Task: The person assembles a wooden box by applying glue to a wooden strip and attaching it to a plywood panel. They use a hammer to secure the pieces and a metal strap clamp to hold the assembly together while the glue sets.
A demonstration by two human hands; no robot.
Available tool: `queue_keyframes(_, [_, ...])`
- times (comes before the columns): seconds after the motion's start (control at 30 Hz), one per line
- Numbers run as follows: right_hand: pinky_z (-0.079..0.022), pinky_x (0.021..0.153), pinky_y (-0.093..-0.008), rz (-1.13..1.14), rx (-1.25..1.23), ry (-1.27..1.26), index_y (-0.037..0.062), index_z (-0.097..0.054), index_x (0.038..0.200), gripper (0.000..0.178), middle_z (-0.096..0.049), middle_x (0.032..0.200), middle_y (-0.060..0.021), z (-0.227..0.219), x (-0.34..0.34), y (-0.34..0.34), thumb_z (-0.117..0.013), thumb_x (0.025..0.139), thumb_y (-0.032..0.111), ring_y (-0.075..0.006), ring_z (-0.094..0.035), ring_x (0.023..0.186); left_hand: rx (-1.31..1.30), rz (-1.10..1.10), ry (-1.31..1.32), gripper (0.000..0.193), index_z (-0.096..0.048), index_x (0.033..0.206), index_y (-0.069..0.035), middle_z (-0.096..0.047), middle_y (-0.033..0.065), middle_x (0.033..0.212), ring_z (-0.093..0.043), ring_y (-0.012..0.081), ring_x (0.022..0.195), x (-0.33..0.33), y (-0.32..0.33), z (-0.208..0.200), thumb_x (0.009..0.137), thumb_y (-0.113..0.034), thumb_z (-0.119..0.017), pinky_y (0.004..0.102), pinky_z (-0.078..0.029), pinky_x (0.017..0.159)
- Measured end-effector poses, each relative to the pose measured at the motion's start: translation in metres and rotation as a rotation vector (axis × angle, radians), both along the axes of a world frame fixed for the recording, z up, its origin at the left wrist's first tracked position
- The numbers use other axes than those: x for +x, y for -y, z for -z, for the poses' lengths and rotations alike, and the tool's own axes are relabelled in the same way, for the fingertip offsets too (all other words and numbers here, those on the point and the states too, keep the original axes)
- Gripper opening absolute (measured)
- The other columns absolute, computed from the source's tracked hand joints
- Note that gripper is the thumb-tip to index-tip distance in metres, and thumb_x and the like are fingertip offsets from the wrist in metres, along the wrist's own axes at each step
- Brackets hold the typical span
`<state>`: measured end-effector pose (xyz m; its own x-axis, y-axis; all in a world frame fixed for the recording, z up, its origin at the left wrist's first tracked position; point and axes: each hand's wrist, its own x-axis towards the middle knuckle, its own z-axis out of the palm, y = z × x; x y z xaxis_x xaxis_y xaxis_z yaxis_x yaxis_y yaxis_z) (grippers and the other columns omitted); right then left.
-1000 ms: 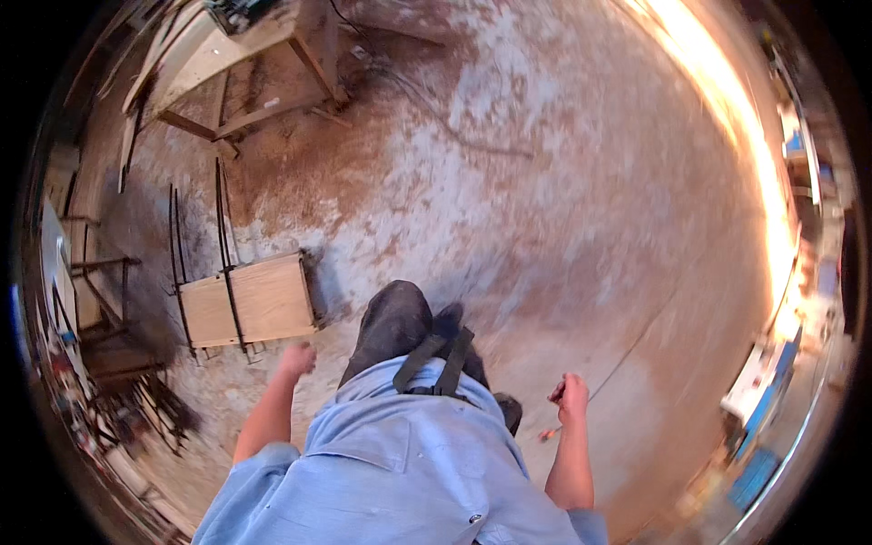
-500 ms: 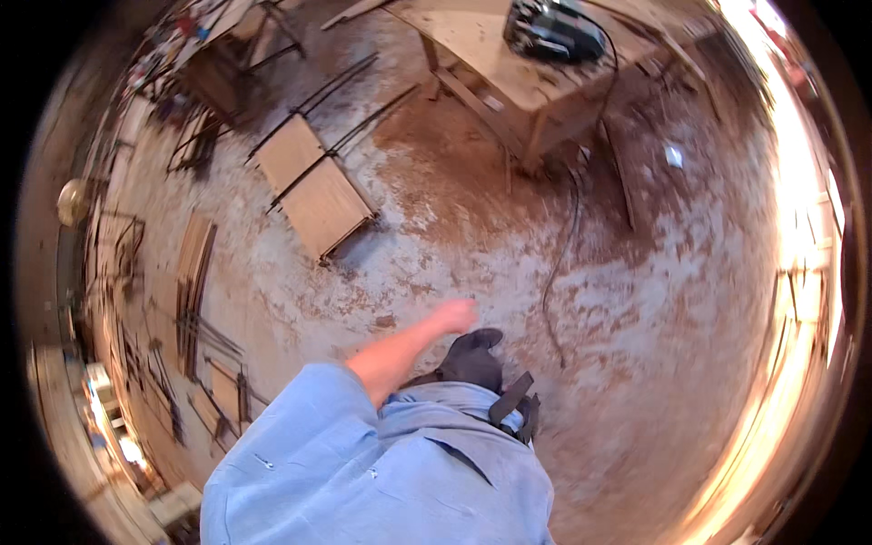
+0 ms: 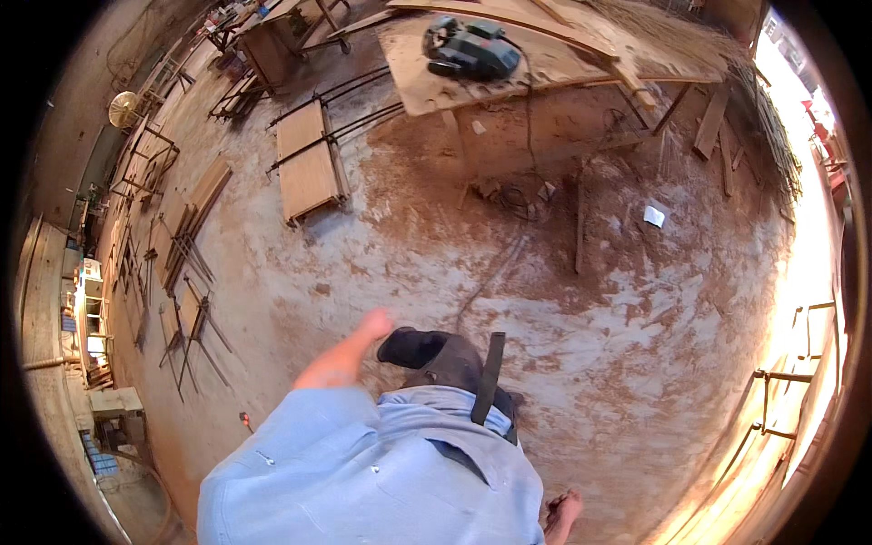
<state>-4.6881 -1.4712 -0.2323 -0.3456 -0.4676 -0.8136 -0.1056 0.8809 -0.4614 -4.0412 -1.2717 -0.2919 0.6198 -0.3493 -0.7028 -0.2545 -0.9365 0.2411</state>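
My left hand (image 3: 374, 324) swings out ahead of my blue shirt, over the floor and beside my dark trouser leg. Motion smears its fingers, so their shape is unclear, and no object shows in it. Low at my right side, my right hand (image 3: 564, 510) hangs with its fingers curled in. Whether anything sits inside that curl is hidden. Neither hand touches a surface. A dark strap (image 3: 490, 377) dangles at my waist. Ahead stands a wooden worktable (image 3: 409, 82) bearing a dark green power tool (image 3: 470, 49) with a black cable.
A wooden panel (image 3: 304, 156) lies in long bar clamps ahead left. Stacked boards (image 3: 211, 188) and metal frames (image 3: 193, 313) occupy the left side. A cable (image 3: 486, 283) trails across the dusty floor. Planks (image 3: 713, 123) lean at far right; metal brackets (image 3: 786, 377) stand by the bright right edge.
My view has shifted right, so the clamped panel and worktable appear farther left and at another angle. My left hand has swung leftward in the picture. My right hand has come into view.
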Motion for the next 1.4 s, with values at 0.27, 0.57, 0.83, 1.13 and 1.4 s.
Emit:
queue_keyframes(0.27, [-0.041,0.037,-0.0319,-0.285,-0.131,0.05,0.01,-0.043,0.087,0.013,-0.039,0.056,-0.0003,-0.043,-0.055,0.243,-0.048,0.095,0.019,-0.0134,-0.04,0.04,0.119,-0.139,-0.253,0.035,-0.068,0.089,0.0,-0.068,0.0208,0.082,-0.066,0.0358,0.08,-0.187,0.114,-0.035,0.082,-0.033,-0.056,0.0474,-0.052,0.073])
queue_keyframes(0.57, [-0.045,0.038,-0.0349,-0.179,0.003,-0.184,0.0059,-0.052,0.077,0.02,-0.045,0.057,-0.0029,-0.086,-0.2,0.373,-0.055,0.09,0.021,-0.0153,-0.044,0.041,-0.045,-0.021,-0.324,0.033,-0.065,0.095,0.004,-0.066,0.0199,0.074,-0.066,0.0295,0.064,-0.26,0.444,0.016,0.079,-0.023,-0.053,0.0398,-0.051,0.059])
queue_keyframes(0.83, [-0.045,0.043,-0.0384,0.305,0.149,-0.013,0.0066,-0.051,0.078,0.022,-0.041,0.055,-0.0027,-0.07,-0.247,0.484,-0.058,0.09,0.025,-0.0176,-0.044,0.043,-0.371,0.324,-0.187,0.051,-0.057,0.125,0.0,-0.066,0.0189,0.11,-0.064,0.0312,0.101,-0.302,0.867,-0.054,0.082,-0.029,-0.056,0.0372,-0.049,0.089])
queue_keyframes(1.13, [-0.045,0.044,-0.0366,0.273,0.041,0.15,0.0057,-0.054,0.078,0.02,-0.047,0.058,-0.0043,-0.038,-0.316,0.807,-0.053,0.087,0.023,-0.0178,-0.046,0.046,-0.094,0.407,-0.182,0.042,-0.064,0.111,0.001,-0.068,0.0206,0.094,-0.068,0.03,0.08,-0.36,1.06,-0.052,0.08,-0.026,-0.055,0.0389,-0.053,0.075])
queue_keyframes(1.4, [-0.048,0.044,-0.0319,-0.016,-0.248,0.047,0.0043,-0.057,0.081,0.019,-0.051,0.061,-0.0042,-0.078,-0.325,1.21,-0.054,0.09,0.021,-0.0151,-0.05,0.046,-0.025,0.116,-0.379,0.043,-0.058,0.122,0.002,-0.067,0.0125,0.084,-0.065,0.0196,0.063,-0.418,1.227,-0.063,0.083,-0.014,-0.056,0.0343,-0.054,0.055])
